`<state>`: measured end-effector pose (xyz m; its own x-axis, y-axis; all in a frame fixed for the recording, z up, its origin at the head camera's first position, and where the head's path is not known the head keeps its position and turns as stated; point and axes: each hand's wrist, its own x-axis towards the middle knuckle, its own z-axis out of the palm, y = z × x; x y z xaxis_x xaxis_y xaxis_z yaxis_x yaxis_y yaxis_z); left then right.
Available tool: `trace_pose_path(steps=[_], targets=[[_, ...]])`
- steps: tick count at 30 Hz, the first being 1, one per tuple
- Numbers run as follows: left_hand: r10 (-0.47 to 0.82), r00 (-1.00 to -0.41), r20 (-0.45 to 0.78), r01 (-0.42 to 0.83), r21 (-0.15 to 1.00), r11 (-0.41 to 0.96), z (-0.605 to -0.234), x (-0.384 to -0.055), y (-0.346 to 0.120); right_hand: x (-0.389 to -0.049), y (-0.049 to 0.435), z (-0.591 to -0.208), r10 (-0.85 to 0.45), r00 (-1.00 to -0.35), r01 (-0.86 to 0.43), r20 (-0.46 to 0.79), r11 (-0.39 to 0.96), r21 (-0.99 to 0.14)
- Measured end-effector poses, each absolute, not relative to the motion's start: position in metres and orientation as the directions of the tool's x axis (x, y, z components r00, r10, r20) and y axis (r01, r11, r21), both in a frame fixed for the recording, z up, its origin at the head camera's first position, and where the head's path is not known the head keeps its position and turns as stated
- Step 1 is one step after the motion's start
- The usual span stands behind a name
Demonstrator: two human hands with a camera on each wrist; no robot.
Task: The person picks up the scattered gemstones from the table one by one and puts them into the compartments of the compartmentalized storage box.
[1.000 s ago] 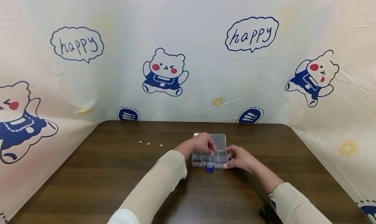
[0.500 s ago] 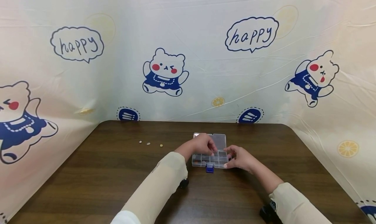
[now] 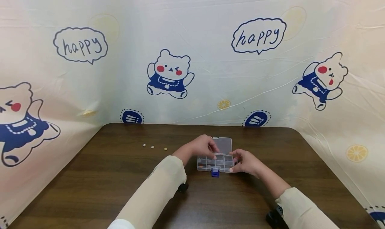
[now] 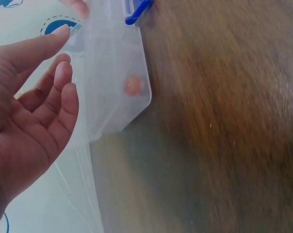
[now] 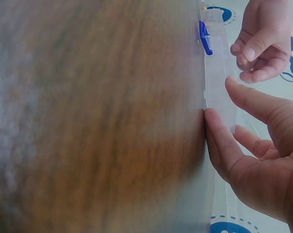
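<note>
A clear plastic compartment box (image 3: 215,162) stands on the table with its lid (image 3: 225,144) raised at the back and a blue latch (image 3: 215,172) at the front. My left hand (image 3: 204,146) hovers over the left half of the box. Its fingers are loosely bent, and I see nothing held in them in the left wrist view. At the box's right end, my right hand (image 3: 246,161) holds the box between thumb and fingers. A small orange bead-like piece (image 4: 133,85) shows through the wall of the left front compartment.
On the brown table (image 3: 135,182), left of the box, lie three tiny pieces: a white one (image 3: 144,145), a flat whitish one (image 3: 152,147) and a yellow one (image 3: 165,149). A printed cloth (image 3: 210,72) hangs behind the table.
My left hand has moved a little left over the box. A small clear piece seen earlier at its fingertips no longer shows there. My right hand has stayed at the box's right end.
</note>
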<state>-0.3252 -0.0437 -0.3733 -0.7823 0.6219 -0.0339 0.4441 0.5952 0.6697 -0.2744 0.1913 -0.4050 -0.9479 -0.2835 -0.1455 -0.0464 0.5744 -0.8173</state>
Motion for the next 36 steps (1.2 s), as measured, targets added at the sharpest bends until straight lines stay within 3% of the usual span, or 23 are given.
trace_pose_path(steps=[17, 36], targets=[[0.606, -0.795, 0.026, 0.474, 0.649, 0.595, -0.373, -0.318, -0.067, -0.274, 0.189, -0.406, -0.263, -0.953, -0.033, -0.151, 0.586, -0.809], [0.56, -0.827, 0.048, 0.425, 0.705, 0.567, -0.37, -0.311, -0.094, -0.274, 0.189, -0.407, -0.261, -0.954, -0.03, -0.148, 0.574, -0.818]])
